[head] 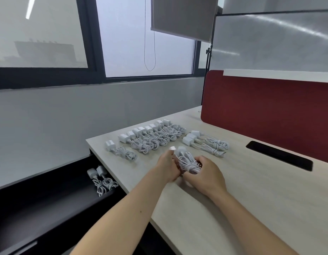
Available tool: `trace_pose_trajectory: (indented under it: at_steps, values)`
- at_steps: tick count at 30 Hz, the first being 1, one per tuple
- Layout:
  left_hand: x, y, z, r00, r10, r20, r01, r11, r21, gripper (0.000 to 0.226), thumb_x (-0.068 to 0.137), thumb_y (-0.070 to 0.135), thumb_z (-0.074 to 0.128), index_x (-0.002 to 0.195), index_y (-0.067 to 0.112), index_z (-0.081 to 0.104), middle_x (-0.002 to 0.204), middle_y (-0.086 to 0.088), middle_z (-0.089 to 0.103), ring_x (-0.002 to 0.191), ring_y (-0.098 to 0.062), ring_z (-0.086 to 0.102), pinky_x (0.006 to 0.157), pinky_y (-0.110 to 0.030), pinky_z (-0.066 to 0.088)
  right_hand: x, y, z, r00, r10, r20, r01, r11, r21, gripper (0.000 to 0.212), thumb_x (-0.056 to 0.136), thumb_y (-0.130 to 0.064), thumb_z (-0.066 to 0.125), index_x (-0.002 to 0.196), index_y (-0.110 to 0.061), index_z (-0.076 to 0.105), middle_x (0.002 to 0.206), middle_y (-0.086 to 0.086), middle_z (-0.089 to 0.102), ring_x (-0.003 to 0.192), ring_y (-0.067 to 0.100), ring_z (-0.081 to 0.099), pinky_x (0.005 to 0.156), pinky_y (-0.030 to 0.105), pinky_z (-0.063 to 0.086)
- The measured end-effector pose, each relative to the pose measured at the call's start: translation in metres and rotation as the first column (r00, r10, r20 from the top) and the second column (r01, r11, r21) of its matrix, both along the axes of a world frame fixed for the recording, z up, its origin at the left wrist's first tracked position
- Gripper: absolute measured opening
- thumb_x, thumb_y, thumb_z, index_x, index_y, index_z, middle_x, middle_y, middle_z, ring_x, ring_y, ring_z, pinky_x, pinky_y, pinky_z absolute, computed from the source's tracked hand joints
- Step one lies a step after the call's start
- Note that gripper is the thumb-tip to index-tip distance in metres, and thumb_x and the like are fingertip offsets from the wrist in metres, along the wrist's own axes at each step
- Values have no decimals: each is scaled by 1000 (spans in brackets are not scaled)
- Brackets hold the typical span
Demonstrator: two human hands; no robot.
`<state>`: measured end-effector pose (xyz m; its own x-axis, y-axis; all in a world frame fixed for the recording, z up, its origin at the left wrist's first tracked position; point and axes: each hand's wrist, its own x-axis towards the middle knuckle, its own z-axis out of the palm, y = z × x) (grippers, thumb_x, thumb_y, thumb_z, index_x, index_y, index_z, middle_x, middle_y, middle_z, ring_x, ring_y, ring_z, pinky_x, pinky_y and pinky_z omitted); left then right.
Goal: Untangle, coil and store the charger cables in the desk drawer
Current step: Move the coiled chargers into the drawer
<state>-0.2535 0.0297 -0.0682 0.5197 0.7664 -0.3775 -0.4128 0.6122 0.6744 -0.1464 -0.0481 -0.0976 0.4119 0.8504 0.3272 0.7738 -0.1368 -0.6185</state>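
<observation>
Charger cables (102,182): two coiled ones are tucked in the open drawer (58,197) lower left, and a row (154,138) is laid out on the desk (260,190). Centre frame, one coiled bundle (189,163) is gripped between left hand (167,167) and right hand (208,174), both curled round it.

Office corner around your light wood table (270,203), window side.
Far right you've got a dark red divider (270,111) standing on the table's back edge, with a white strip (270,75) along its top. A black rectangular slot (279,155) sits in the tabletop just in front. A glossy grey panel (270,43) is above. To your left, a dark-framed window (122,43) over a grey wall (67,116), a blind (183,15) part-lowered, its cord loop (150,52) hanging at the glass, and a hazy building (45,50) outside.
</observation>
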Motion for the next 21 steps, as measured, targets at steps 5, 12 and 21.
trace_pose_trajectory:
  at_steps: [5, 12, 21]
  values:
    - [-30, 4, 2, 991, 84, 102, -82, 996, -23, 36, 100, 21, 29, 105, -5, 53, 90, -21, 59, 83, -33, 58, 76, -44, 49, -29, -2, 1, 988, 104, 115, -112, 992, 66, 46, 59, -49, 66, 101, -32, 58, 94, -16, 58, 93, 8, 49, 69, 30, 41]
    - [-126, 29, 3, 953, 264, 149, -285, 948, 141, 54, 96, 27, 27, 57, 3, 56, 71, -16, 61, 75, -30, 53, 85, -38, 43, -116, 22, 4, 948, 296, 118, -310, 942, 129, 41, 72, -42, 67, 111, -33, 60, 102, -17, 59, 98, 7, 55, 76, 28, 48]
    - [-261, 68, -36, 896, 440, -57, -431, 893, 129, 55, 100, 41, 26, 86, -2, 57, 83, -18, 60, 76, -31, 57, 75, -36, 49, -228, 71, 1, 817, 552, 166, -532, 833, -149, 41, 74, -50, 66, 110, -34, 59, 106, -12, 61, 97, 13, 60, 75, 29, 46]
